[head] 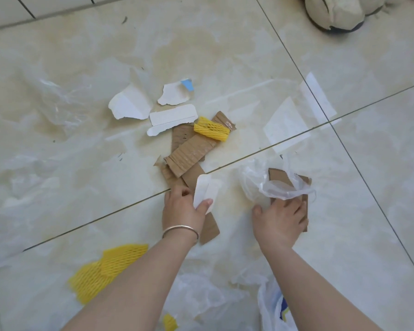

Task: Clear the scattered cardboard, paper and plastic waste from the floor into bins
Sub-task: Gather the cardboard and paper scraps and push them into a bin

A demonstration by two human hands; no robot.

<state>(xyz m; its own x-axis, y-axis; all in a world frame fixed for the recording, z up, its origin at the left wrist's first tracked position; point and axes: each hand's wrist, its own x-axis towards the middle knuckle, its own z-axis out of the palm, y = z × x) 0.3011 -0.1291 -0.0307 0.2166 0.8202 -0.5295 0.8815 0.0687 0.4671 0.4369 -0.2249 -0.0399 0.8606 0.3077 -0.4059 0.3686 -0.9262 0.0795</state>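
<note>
My left hand (182, 206), with a bangle on the wrist, grips a white paper scrap (204, 191) together with a brown cardboard strip (209, 229). My right hand (281, 217) lies on a brown cardboard piece (277, 175) and a crumpled clear plastic bag (268, 185), fingers curled over them. Beyond the hands a pile of corrugated cardboard (189, 151) rests on the floor with a yellow foam net (212, 129) on top. White torn paper pieces (129, 103) lie behind the pile.
Clear plastic sheets (62, 101) are spread at the left, and transparent film (285, 123) at the right. A larger yellow foam net (105, 271) and a white plastic bag (277, 306) lie near my arms. A grey shoe (332, 13) stands at the top right. No bin shows.
</note>
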